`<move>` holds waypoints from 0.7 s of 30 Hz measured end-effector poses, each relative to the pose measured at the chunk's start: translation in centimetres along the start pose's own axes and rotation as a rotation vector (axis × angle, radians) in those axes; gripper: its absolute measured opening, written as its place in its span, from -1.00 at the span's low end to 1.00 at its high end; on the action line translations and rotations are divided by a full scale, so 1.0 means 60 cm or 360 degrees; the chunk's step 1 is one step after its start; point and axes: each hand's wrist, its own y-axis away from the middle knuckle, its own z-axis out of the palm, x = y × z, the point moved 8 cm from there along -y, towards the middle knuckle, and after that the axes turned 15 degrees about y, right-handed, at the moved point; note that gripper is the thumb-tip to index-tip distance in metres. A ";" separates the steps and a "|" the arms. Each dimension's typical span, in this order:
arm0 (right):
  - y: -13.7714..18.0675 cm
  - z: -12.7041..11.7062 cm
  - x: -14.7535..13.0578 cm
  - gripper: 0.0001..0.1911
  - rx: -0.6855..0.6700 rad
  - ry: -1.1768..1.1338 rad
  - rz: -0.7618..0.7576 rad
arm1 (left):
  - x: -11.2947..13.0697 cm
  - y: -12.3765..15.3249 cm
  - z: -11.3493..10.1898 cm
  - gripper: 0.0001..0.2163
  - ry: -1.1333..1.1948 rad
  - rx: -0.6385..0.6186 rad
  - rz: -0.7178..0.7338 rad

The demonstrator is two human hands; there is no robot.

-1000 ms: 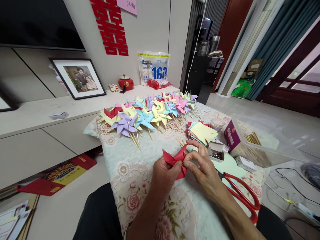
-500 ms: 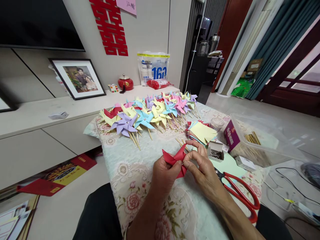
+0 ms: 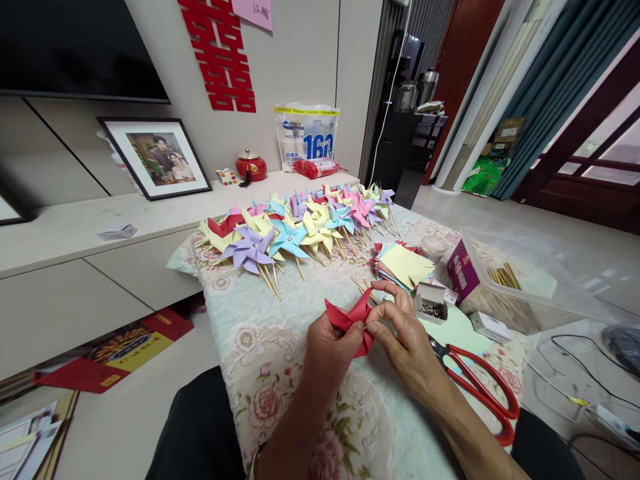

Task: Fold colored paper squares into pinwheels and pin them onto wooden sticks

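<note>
Above the near part of the table, a red paper pinwheel (image 3: 357,312) with folded blades is between my two hands. My left hand (image 3: 327,353) is closed on its left and lower side, thumb pressed near the centre. At that centre the thumb and forefinger of my right hand (image 3: 407,340) pinch, while its other fingers curl above. A tiny shiny spot shows there, too small to name. Red-handled scissors (image 3: 483,390) lie beside my right forearm. A small open box (image 3: 431,311) of metal fasteners stands just beyond my right hand, near a stack of cut coloured paper (image 3: 404,263).
Finished pinwheels (image 3: 250,248) on sticks lie in rows across the far side of the flowered tablecloth (image 3: 260,373). On the right stands a clear plastic bin (image 3: 530,287) holding sticks, with a small white box (image 3: 491,327) by it. A long white cabinet (image 3: 165,220) runs behind.
Both hands stay in the same place around the red pinwheel. The right fingertips shift very slightly at its centre.
</note>
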 end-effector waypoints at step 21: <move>0.002 0.006 0.012 -0.77 0.0007 -0.0105 0.0131 | -0.001 0.002 -0.001 -0.83 -0.0052 0.0013 -0.0024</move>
